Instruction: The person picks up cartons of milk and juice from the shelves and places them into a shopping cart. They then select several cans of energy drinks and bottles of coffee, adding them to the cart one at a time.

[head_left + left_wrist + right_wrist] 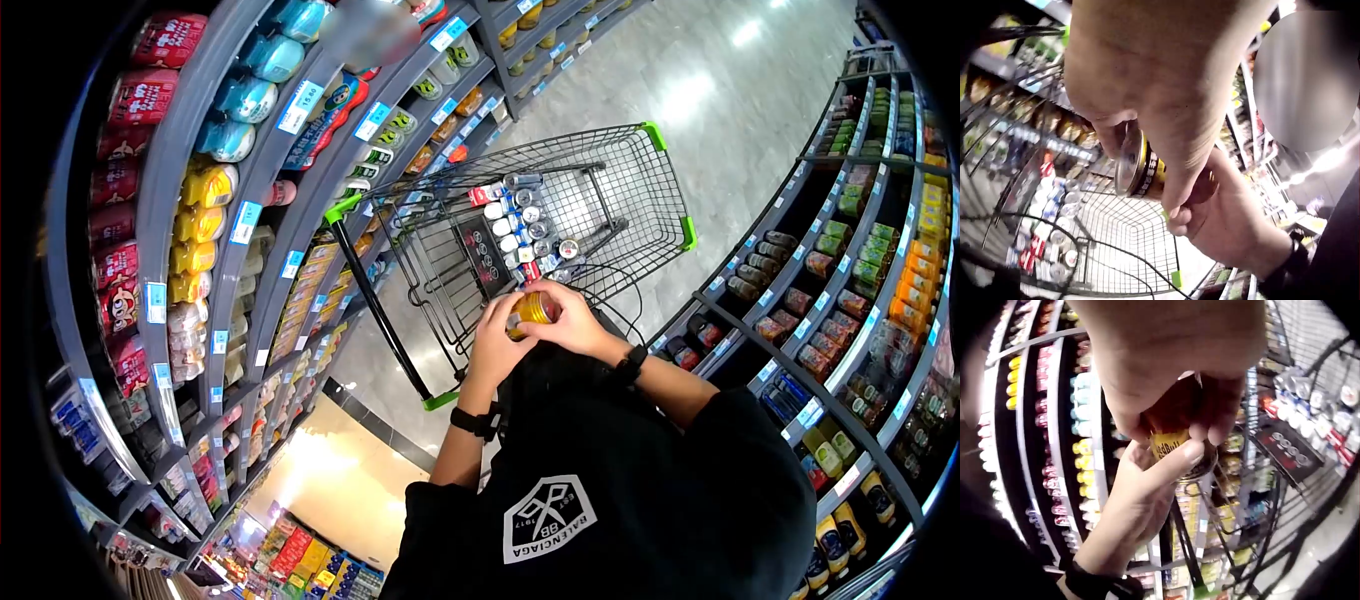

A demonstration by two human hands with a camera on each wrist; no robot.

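A gold Red Bull can (533,314) is held between both hands over the near side of a shopping cart (640,200). My left hand (494,338) curls round one side, its thumb lying along the can wall in the right wrist view. From the other side my right hand (578,322) grips it, fingers bent over the can and hiding much of its body. The lettering "RedBull" (1171,442) shows between the fingers. In the left wrist view the can's round metal end (1127,167) faces the cart and the can lies tilted.
Several cans and white-topped containers (508,226) stand in the cart beside a dark box (482,256). The cart's black handle (385,310) lies on the left. Stocked shelves (230,200) rise at left, with more drink shelves (830,290) at right. Grey floor (720,80) stretches ahead.
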